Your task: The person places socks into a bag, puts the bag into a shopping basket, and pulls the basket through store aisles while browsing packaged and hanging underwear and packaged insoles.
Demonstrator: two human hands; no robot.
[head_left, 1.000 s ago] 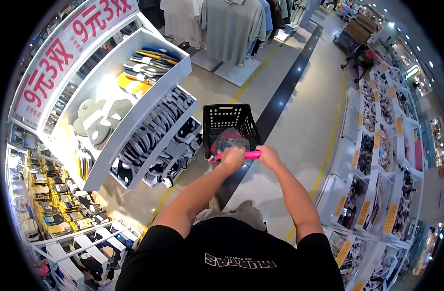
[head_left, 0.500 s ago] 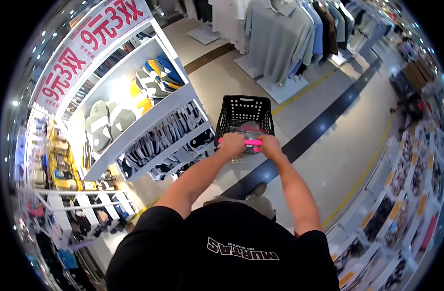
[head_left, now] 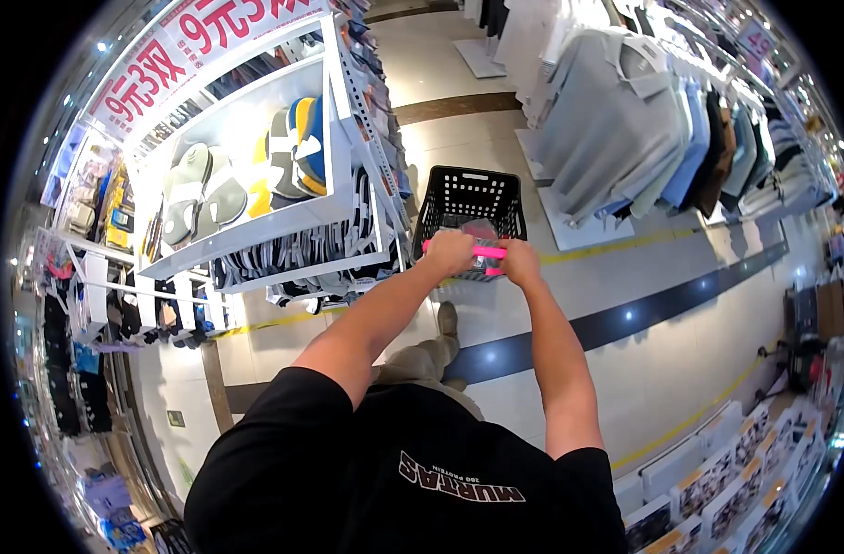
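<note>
Both my hands hold the bright pink handle (head_left: 488,251) of a black plastic shopping basket (head_left: 468,195). My left hand (head_left: 451,251) is wrapped round the handle's left part, and my right hand (head_left: 520,262) is closed on its right end. The basket stands low in front of me, its far wall pierced with square holes. Inside, partly hidden by my hands and the handle, lies something in clear and reddish wrapping (head_left: 477,227), whose kind I cannot make out.
To the left stands a white shelf unit (head_left: 265,231) with slippers (head_left: 189,189) and a sign (head_left: 186,51) above. Shirts (head_left: 616,111) hang on a rack at the right. A dark stripe (head_left: 625,316) crosses the tiled floor. White display trays (head_left: 717,471) stand at lower right.
My view has turned left, so the shirt rack now sits closer to the basket's right side and the floor stripe runs flatter. One foot has stepped forward. Both hands keep hold of the handle.
</note>
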